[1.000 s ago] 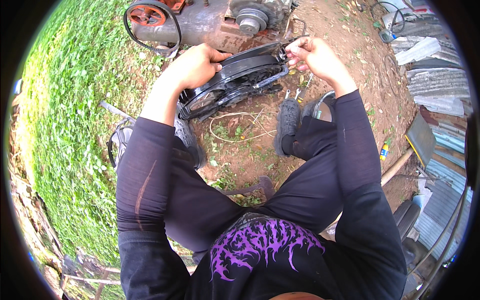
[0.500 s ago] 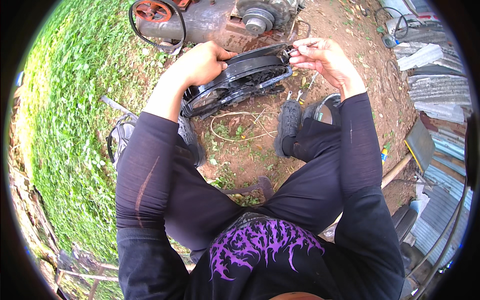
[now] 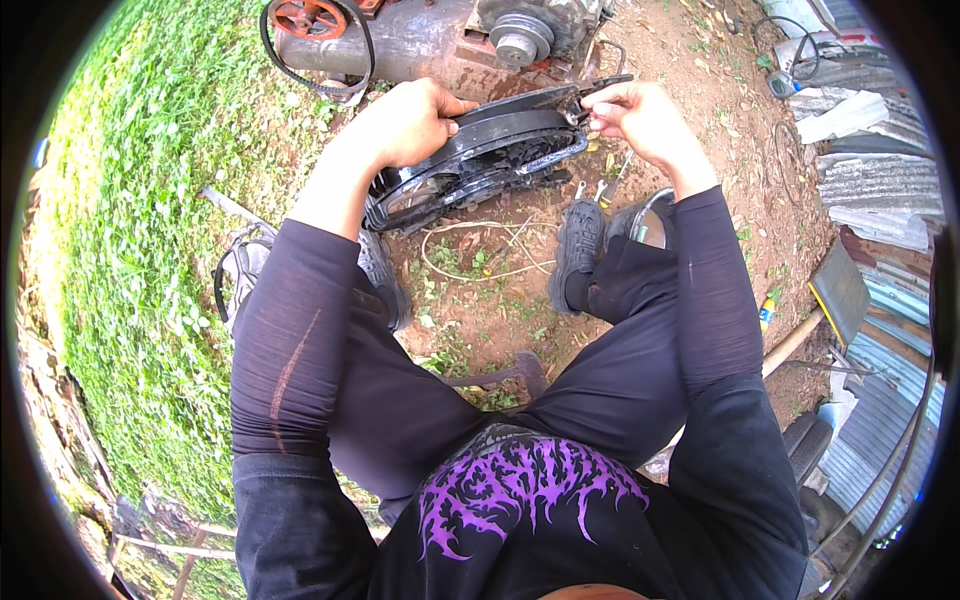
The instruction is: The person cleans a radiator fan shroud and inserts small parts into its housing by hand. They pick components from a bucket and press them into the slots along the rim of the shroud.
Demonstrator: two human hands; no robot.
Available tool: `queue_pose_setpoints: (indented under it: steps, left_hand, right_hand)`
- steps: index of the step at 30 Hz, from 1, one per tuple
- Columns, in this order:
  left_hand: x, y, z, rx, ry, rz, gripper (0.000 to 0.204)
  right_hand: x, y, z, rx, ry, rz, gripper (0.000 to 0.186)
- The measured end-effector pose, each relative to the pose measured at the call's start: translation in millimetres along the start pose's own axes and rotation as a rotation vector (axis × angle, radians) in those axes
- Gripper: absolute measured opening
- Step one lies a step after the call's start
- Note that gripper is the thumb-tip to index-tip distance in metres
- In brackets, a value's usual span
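Currently, left hand: your left hand (image 3: 415,125) is clamped on the upper rim of the black ring-shaped housing, thumb on the near side.
Right hand: your right hand (image 3: 648,122) is at the housing's right end, thumb and fingertips close together; you cannot tell from this view whether they pinch a small part.
Housing: the black ring-shaped housing (image 3: 500,133) is tilted between your hands, just beyond your shoes (image 3: 577,250).
Cord: a pale cord (image 3: 470,278) lies looped on the ground between your shoes.
Wrench: a silver wrench (image 3: 601,187) is just beside your right shoe.
Tank: a grey cylindrical tank (image 3: 400,52) lies beyond the housing, near a red spoked pulley (image 3: 309,17) and a black belt (image 3: 370,50).
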State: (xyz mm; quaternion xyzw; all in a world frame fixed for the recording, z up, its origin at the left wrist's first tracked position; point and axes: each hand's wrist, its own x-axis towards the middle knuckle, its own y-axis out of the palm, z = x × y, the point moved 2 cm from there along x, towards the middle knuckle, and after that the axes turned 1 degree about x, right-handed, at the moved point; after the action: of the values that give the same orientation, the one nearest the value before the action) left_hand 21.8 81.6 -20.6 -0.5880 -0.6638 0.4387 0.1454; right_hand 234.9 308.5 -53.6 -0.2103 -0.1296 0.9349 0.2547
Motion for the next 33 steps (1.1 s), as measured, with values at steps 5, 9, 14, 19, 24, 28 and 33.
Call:
queue_pose_setpoints:
  steps: [5,9,14,19,24,28,33]
  left_hand:
    - [-1,0,1,0.011,0.008,-0.004,0.042]
    - [-3,-3,-2,0.006,-0.005,0.015,0.043]
    - [0,1,2,0.009,0.018,-0.007,0.042]
    - [-1,2,0,0.015,0.028,-0.027,0.042]
    - [1,4,5,0.026,0.052,-0.048,0.042]
    - [1,2,3,0.06,0.051,-0.057,0.041]
    - [3,3,6,0.072,0.065,-0.074,0.039]
  right_hand:
    - [5,15,2,-0.228,-0.066,-0.095,0.018]
    - [4,22,9,-0.237,-0.148,-0.177,0.016]
    - [12,20,1,-0.334,-0.237,-0.262,0.013]
    - [12,24,5,-0.51,-0.287,-0.331,0.014]
    - [2,32,20,-0.623,-0.246,-0.394,0.017]
    - [-5,37,30,-0.656,-0.307,-0.444,0.016]
    - [0,38,22,-0.622,-0.415,-0.488,0.016]
